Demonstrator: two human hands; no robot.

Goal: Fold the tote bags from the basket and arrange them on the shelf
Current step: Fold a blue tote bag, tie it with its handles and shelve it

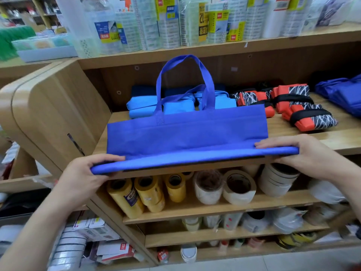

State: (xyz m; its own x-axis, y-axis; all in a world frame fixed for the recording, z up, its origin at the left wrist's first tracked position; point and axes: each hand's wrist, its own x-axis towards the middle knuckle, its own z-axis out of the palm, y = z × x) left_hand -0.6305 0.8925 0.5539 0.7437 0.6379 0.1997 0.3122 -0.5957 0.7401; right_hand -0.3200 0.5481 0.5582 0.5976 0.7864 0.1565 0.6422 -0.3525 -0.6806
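A royal-blue tote bag (185, 133) lies flat on the wooden shelf (332, 137), its two handles standing up at the back. Its near part is folded over along the shelf's front edge. My left hand (86, 173) pinches the left end of that fold, thumb on top. My right hand (304, 155) pinches the right end the same way. Behind the bag lie folded light-blue bags (142, 106). To their right sit folded red and black patterned bags (297, 106). More royal-blue bags (343, 92) are piled at the far right. No basket is in view.
Wrapped transparent containers (175, 22) fill the shelf above. Below are yellow rolls (148, 194), white tape rolls (238, 188) and stacked tape (277, 178). Lower shelves hold small bottles and packets. A rounded wooden end panel (50, 106) stands left, with boxes (97, 229) below.
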